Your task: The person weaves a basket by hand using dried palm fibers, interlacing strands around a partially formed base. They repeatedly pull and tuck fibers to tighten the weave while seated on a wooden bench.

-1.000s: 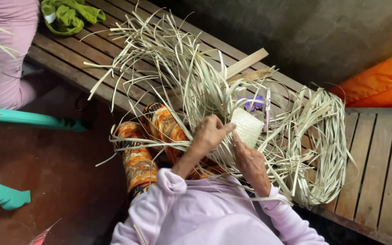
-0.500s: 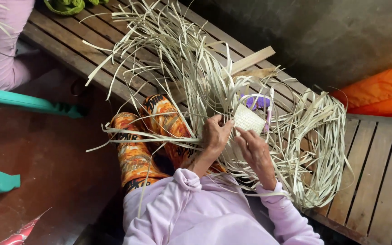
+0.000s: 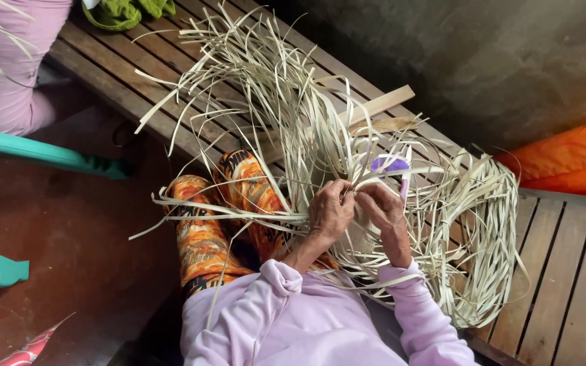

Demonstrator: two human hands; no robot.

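Head view: loose straw strips [image 3: 286, 102] around hands [image 3: 357, 210].

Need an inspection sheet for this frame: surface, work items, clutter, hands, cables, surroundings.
Surface: slatted wooden bench, dark and worn, mostly covered by strips.
Work items: pale woven piece between both hands; loose pale leaf strips fan across the bench, and a coiled bundle lies on the right.
Clutter: flat wooden stick under the strips; green cloth at the bench's far end; a purple item behind the woven piece, kind unclear.
Hands: left hand and right hand close together, fingers pinching strips at the woven piece.
Cables: nothing seen.
Surroundings: reddish floor, teal plastic furniture, orange fabric, another person's pink garment top left.
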